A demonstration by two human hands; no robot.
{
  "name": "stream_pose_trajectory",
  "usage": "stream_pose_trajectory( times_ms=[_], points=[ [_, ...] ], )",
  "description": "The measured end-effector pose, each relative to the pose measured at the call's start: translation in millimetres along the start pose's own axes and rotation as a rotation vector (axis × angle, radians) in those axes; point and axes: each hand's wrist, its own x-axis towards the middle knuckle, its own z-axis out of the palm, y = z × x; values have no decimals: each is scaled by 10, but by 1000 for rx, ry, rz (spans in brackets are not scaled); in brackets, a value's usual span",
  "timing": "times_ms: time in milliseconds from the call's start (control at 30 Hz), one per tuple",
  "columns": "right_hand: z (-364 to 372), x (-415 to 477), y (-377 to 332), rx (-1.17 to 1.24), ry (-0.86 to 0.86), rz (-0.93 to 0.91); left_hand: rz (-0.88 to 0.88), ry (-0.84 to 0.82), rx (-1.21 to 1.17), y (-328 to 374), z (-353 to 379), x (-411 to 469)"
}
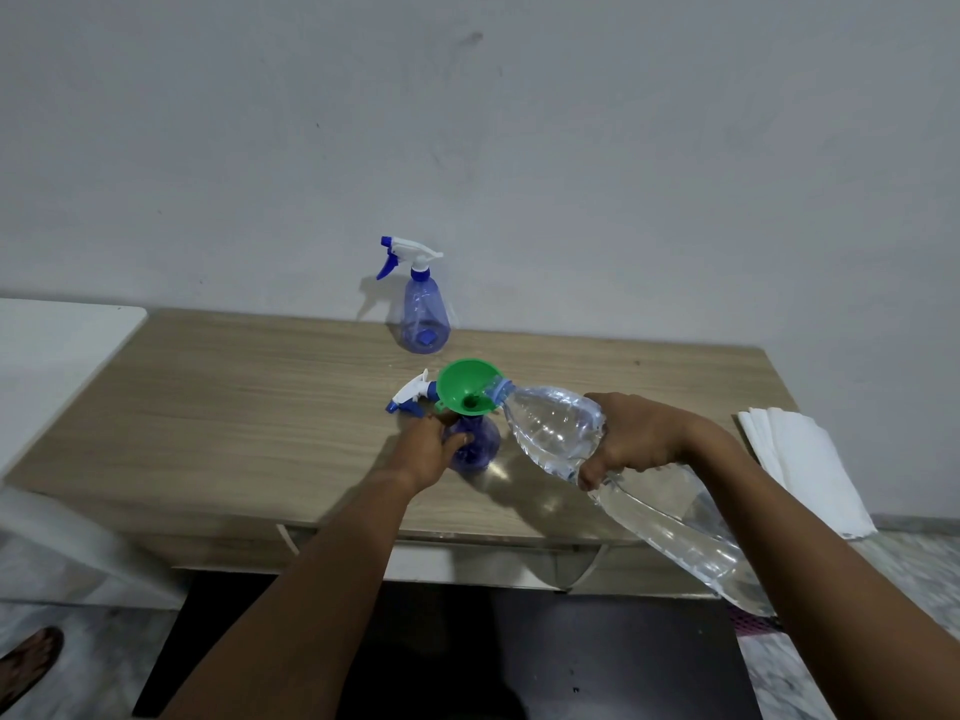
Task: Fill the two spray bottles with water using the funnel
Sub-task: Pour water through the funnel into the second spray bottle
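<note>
Step in hand: filling the near bottle [475, 448] through the funnel [466, 387], which sits in its neck. The water bottle [556, 433] is tilted, mouth at the funnel rim (the stream itself is not resolvable). The near bottle stands mid-table [234, 407]. Its spray head [410, 396] lies just beside it, on the left. The far bottle [425, 314] stands by the wall, head on; fill level unreadable.

Next move, as judged: a shallow tilt so the funnel does not overflow, watch the level, then right the water bottle and lift the funnel out. The soft bottle wall could buckle and surge.

Pose: left hand [431, 452] wraps the near bottle's shoulder below the funnel, steadying it. Right hand [639, 439] grasps the water bottle mid-body, thumb underneath, base raised toward the camera.
</note>
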Motion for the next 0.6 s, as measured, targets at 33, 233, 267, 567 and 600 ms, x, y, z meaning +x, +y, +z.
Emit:
stream_pose_trajectory(
  times_ms=[33,233,267,567,600],
  points=[
    [1,9,11,2,-1,3,0,8,15,1,3,1],
    [19,60,72,33,14,-44,-25,-2,50,-103,25,44],
    [27,66,80,44,28,-48,-24,2,38,-68,13,23],
    [26,74,231,312,229,-226,-11,2,12,-113,56,65],
    [-4,64,234,353,268,-256,0,10,5,-109,61,68]
  ],
)
